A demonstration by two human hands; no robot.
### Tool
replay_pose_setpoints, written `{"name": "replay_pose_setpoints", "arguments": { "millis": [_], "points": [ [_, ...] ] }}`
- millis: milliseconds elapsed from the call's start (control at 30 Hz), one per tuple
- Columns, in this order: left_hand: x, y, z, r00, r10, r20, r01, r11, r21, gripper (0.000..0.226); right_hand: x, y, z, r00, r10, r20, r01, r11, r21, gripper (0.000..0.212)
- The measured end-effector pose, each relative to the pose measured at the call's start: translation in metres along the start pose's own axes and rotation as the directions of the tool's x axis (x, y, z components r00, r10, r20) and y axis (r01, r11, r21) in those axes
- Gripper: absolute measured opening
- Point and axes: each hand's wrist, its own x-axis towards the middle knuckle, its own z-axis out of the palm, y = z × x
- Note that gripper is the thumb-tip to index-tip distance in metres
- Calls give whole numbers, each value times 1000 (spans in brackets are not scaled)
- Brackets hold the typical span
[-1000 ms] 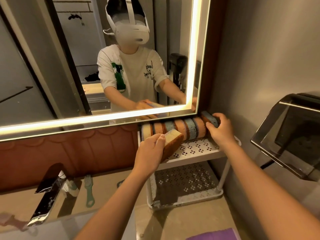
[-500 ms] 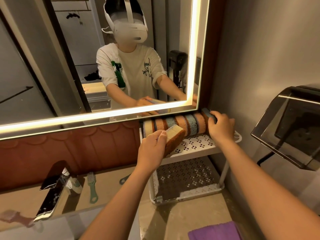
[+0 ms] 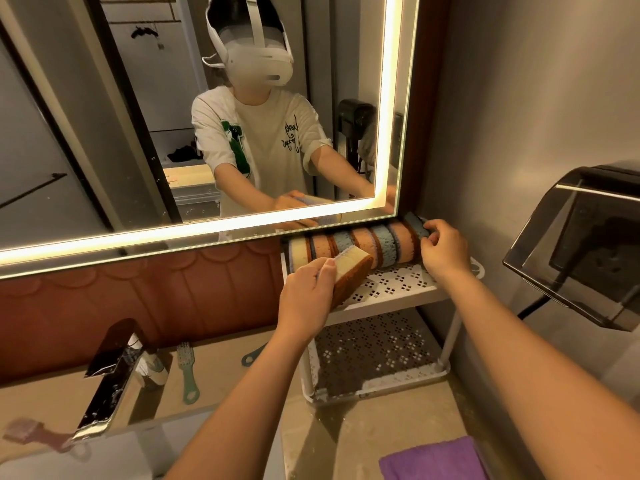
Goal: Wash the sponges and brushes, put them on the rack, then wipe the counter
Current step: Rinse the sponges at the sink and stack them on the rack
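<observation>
Yellow-and-brown sponge (image 3: 351, 271): over the front top shelf of the rack (image 3: 398, 289), long axis tilted up toward the sponge row (image 3: 388, 242) at the rack's back. Your left hand (image 3: 306, 296) grips its near end; your right hand (image 3: 443, 251) pinches the row's right end. Both arms outstretched, placed as half a second ago.

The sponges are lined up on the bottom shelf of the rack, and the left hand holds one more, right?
Not the bottom: the head view shows the row of sponges on the rack's top shelf. The left hand does hold one more sponge.
</observation>
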Motion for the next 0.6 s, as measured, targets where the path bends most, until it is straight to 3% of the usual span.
{"name": "replay_pose_setpoints", "arguments": {
  "millis": [167, 267, 400, 433, 500, 600],
  "points": [
    [-1, 3, -1, 1000, -4, 8, 4, 1000, -12, 39, 1, 2, 0, 999, -24, 29, 24, 1000, -8, 38],
    [1, 1, -1, 1000, -8, 4, 8, 1000, -23, 45, 0, 1, 2, 999, -43, 27, 44, 998, -37, 38],
    [1, 2, -3, 999, -36, 33, 38, 997, -71, 47, -21, -12, -2, 949, -309, -61, 305, 950, -72, 31],
    [1, 3, -4, 999, -41, 33, 44, 995, -92, 46, -27, -16, -4, 926, -378, -15, 378, 926, -8, 30],
    [3, 5, -5, 998, -62, 24, 65, 986, -151, 46, -38, -23, -8, 867, -446, 221, 416, 893, 170, 34],
    [7, 7, -8, 987, -152, 55, 161, 938, -308, 45, -51, -32, -14, 696, -415, 585, 254, 905, 341, 50]
  ]
}}
